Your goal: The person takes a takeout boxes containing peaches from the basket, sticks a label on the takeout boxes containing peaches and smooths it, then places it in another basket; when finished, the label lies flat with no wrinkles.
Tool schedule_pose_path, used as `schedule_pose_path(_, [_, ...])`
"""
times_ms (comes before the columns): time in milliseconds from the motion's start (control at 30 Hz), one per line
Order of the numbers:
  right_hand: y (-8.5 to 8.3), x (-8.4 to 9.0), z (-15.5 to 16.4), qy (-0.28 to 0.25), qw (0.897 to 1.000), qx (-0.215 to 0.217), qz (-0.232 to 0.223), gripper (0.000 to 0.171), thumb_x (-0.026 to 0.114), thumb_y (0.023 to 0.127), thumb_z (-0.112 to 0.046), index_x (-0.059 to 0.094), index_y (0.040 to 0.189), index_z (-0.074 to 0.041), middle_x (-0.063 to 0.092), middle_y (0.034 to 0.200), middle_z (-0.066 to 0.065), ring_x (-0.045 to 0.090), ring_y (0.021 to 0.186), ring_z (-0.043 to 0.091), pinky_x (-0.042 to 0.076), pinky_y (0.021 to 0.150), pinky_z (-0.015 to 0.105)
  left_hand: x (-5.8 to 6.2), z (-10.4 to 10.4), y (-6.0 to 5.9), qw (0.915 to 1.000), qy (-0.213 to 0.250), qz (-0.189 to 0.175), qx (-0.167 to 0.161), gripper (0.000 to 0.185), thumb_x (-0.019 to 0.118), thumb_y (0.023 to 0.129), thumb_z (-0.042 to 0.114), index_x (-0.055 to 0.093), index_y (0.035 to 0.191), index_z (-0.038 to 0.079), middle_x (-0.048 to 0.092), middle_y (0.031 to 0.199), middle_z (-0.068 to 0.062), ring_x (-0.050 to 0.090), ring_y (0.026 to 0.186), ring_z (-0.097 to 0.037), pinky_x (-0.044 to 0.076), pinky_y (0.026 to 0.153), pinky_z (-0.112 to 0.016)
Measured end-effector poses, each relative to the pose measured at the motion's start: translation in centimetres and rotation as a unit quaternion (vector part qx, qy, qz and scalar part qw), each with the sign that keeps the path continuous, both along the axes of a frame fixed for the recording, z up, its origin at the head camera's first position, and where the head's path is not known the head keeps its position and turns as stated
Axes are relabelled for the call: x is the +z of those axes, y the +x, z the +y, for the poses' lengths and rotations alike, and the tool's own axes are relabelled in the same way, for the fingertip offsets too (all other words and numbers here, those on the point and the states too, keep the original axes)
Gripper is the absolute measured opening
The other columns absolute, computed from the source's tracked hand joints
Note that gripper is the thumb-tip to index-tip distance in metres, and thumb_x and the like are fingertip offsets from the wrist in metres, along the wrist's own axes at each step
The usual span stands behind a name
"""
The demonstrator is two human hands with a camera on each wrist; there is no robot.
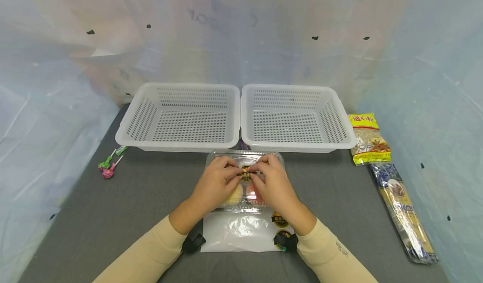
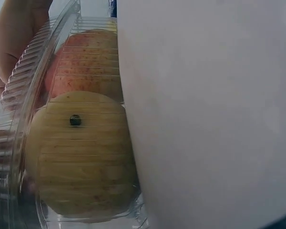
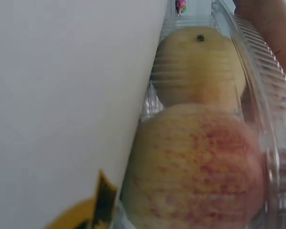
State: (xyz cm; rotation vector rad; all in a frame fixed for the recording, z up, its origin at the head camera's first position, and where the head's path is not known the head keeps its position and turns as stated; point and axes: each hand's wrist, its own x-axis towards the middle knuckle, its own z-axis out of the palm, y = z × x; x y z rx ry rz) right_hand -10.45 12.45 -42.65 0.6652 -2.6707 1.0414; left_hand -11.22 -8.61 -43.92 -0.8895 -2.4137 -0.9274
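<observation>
Fingers [image 1: 237, 170] of both hands pinch clamshell's [image 1: 226, 206] gold-black sticker [image 1: 246, 174].

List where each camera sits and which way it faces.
Head: above, looking forward and down at the clear fruit box; left hand, right hand and sleeves show.
Left wrist: low beside the box, facing the yellow fruit; a hand's edge shows.
Right wrist: low, opposite side, facing the red fruit.
Shared: both fruits.

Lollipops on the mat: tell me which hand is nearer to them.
Left. The left hand pinches the sticker on the clear fruit box, nearer the lollipops; the right hand lies beyond it.
</observation>
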Motion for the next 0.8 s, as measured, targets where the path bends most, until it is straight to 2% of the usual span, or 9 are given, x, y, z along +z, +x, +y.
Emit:
schedule_pose_path(67, [0.0, 0.0, 0.1, 0.034, 0.998, 0.028, 0.047, 0.010, 0.081, 0.096, 0.003, 0.081, 0.106, 0.000, 0.067, 0.119, 0.013, 0.063, 0.107, 0.035, 0.055, 0.091, 0.048, -0.1, -0.1, 0.0, 0.9997, -0.019, 0.017, -0.006, 0.013, 0.088, 0.089, -0.001, 0.086, 0.101, 0.003, 0.075, 0.109, -0.010, 0.065, 0.095, -0.032, 0.056, 0.079, -0.044])
schedule_pose_path(133, [0.1, 0.0, 0.4, 0.077, 0.991, 0.059, 0.092, 0.014, 0.079, 0.096, 0.003, 0.081, 0.111, 0.003, 0.072, 0.123, 0.015, 0.064, 0.112, 0.037, 0.054, 0.098, 0.049, -0.1, -0.2, 0.1, 0.9983, -0.049, 0.028, -0.012, 0.017, 0.088, 0.090, 0.002, 0.086, 0.107, 0.002, 0.077, 0.115, -0.011, 0.065, 0.096, -0.032, 0.056, 0.082, -0.044])
schedule_pose_path(200, [0.4, 0.0, 0.7, 0.113, 0.983, 0.084, 0.117, 0.020, 0.077, 0.098, 0.002, 0.080, 0.118, 0.004, 0.074, 0.127, 0.015, 0.065, 0.116, 0.037, 0.054, 0.101, 0.048, 0.1, -0.4, 0.4, 0.9956, -0.087, 0.028, -0.020, 0.025, 0.088, 0.093, 0.008, 0.084, 0.117, 0.002, 0.078, 0.123, -0.010, 0.065, 0.100, -0.031, 0.056, 0.086, -0.046])
schedule_pose_path(333, [1.1, 0.3, 1.6, 0.164, 0.978, 0.092, 0.093, 0.032, 0.076, 0.103, -0.010, 0.076, 0.134, -0.001, 0.070, 0.142, 0.009, 0.061, 0.131, 0.035, 0.053, 0.104, 0.054, 0.4, -1.3, 1.1, 0.9860, -0.162, 0.005, -0.040, 0.041, 0.081, 0.102, 0.028, 0.077, 0.137, 0.006, 0.069, 0.143, -0.008, 0.063, 0.122, -0.032, 0.054, 0.097, -0.055])
schedule_pose_path(500, [1.2, 0.3, 2.3, 0.195, 0.975, 0.101, 0.044, 0.041, 0.068, 0.110, -0.022, 0.069, 0.149, -0.009, 0.059, 0.157, 0.002, 0.051, 0.145, 0.034, 0.047, 0.109, 0.060, 0.5, -2.8, 1.7, 0.9758, -0.197, -0.058, -0.075, 0.056, 0.061, 0.112, 0.047, 0.062, 0.155, 0.012, 0.051, 0.163, -0.007, 0.047, 0.147, -0.033, 0.042, 0.111, -0.061])
schedule_pose_path(633, [1.0, -0.1, 2.8, 0.195, 0.972, 0.126, 0.031, 0.045, 0.061, 0.114, -0.029, 0.063, 0.155, -0.010, 0.055, 0.161, 0.003, 0.046, 0.149, 0.034, 0.044, 0.111, 0.063, 0.4, -3.6, 1.6, 0.9687, -0.211, -0.087, -0.098, 0.069, 0.059, 0.107, 0.061, 0.057, 0.160, 0.017, 0.042, 0.169, -0.005, 0.038, 0.154, -0.033, 0.036, 0.114, -0.060])
schedule_pose_path(800, [0.8, -0.9, 4.3, 0.168, 0.974, 0.152, 0.024, 0.047, 0.053, 0.117, -0.035, 0.059, 0.159, -0.015, 0.051, 0.165, -0.001, 0.041, 0.153, 0.032, 0.041, 0.112, 0.065, 0.2, -3.7, 1.5, 0.9653, -0.226, -0.078, -0.106, 0.075, 0.064, 0.102, 0.066, 0.055, 0.162, 0.022, 0.040, 0.171, -0.003, 0.036, 0.156, -0.033, 0.034, 0.115, -0.059])
